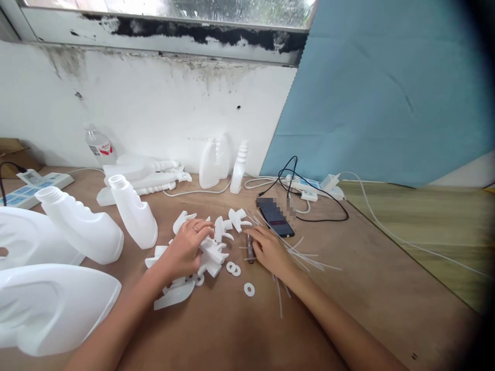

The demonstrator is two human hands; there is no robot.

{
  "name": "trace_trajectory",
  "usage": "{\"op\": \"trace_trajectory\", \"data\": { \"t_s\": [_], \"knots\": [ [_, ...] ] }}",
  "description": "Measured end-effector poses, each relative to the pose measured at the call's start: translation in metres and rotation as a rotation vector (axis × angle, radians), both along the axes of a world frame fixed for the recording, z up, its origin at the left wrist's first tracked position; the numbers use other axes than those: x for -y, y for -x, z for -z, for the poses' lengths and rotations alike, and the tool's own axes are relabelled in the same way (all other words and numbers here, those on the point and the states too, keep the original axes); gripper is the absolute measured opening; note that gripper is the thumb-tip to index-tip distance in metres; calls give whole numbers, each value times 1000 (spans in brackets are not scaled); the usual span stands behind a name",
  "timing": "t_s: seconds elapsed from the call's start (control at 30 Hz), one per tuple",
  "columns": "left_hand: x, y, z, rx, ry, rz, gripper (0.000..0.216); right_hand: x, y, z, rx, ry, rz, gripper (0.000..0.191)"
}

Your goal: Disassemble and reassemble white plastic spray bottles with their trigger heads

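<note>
My left hand (190,246) is over a pile of white trigger spray heads (212,253), its fingers curled round one that they mostly hide. My right hand (270,249) lies low over the table with fingers bent and apart. Beside its thumb and fingertips is a small dark, slim object (250,249), whose kind I cannot make out. Thin white dip tubes (305,259) lie fanned out under and beyond the right hand. One more spray head (237,220) sits just past its fingertips. White ring washers (249,289) lie between my arms.
Large white bottles (133,212) stand and lie at the left. More bottles (240,167) are along the wall, near a clear drink bottle (99,144). A phone (275,216), black cable (323,220) and power strip (317,186) sit behind the right hand. Another power strip (36,189) is far left.
</note>
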State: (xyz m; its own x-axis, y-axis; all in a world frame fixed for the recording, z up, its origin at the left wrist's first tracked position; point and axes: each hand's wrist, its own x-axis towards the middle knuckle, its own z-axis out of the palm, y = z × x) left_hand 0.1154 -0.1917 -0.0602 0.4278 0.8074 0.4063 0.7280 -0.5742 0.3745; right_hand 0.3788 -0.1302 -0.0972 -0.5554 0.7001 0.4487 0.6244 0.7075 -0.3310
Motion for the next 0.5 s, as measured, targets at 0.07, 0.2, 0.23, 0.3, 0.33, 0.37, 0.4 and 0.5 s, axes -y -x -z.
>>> {"op": "trace_trajectory", "data": {
  "t_s": [0.07,0.2,0.23,0.3,0.33,0.37,0.4,0.5],
  "knots": [
    [-1,2,2,7,-5,-1,54,-4,8,-9,-50,21,1,33],
    [-4,2,8,95,-78,-59,52,-31,47,-27,-106,56,-27,25],
    [-4,1,9,120,-105,-80,51,-43,63,-31,-107,67,-40,25],
    [-4,1,11,154,-151,-120,48,-71,100,-37,-98,95,-70,27],
    [-5,1,12,162,-165,-139,46,-85,120,-39,-86,109,-88,27],
    [-5,1,12,165,-175,-157,45,-99,142,-41,-75,116,-100,27],
    [-5,2,13,165,-181,-173,44,-112,163,-43,-62,119,-106,25],
    [-5,3,14,167,-200,-212,42,-140,223,-48,-7,99,-116,27]
  ]
}}
